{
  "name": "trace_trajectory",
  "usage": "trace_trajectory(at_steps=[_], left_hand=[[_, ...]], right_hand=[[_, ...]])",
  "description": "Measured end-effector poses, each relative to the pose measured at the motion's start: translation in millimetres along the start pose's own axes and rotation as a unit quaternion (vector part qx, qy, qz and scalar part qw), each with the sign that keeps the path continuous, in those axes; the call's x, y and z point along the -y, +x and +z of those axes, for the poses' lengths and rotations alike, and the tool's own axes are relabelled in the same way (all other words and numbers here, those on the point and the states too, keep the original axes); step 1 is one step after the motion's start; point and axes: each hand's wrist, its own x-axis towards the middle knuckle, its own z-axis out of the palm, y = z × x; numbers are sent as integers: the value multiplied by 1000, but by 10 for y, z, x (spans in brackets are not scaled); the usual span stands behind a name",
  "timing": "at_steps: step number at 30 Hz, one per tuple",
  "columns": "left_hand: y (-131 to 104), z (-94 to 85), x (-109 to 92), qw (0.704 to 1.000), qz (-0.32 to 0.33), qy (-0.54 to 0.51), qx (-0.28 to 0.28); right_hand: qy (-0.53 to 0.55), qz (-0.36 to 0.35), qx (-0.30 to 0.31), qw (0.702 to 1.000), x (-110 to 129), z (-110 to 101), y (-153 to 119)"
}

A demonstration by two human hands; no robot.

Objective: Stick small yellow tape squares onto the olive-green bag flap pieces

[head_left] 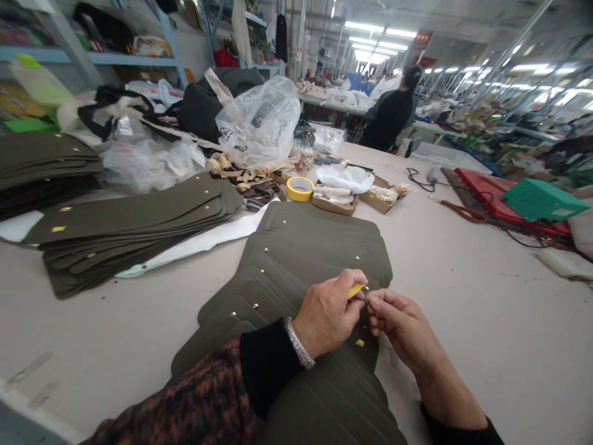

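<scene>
Yellow tape (pixel 356 290) right of centre, gripped between the left hand's (pixel 327 315) thumb and fingers; right hand's (pixel 407 324) fingertips are pinched together (on a tiny scrap (pixel 369 298), looks like). I'd tear small bits, leaving the green panels (pixel 319 235) mid-frame undisturbed.

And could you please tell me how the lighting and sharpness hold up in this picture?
In the head view, the ceiling strip lights glare white; the left hand, right hand and olive panels look fairly clear; the blue shelving blurs toward the upper left corner, where the wide lens seems to stretch things.
</scene>
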Motion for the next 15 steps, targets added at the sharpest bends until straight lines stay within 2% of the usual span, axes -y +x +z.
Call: trace_trajectory(at_steps=[9,15], left_hand=[[0,-5,35,1000,2,10,-12],[-3,-3,44,999,11,30,-7]], right_hand=[[67,48,17,996,-66,82,15],[72,57,25,995,-71,111,13]])
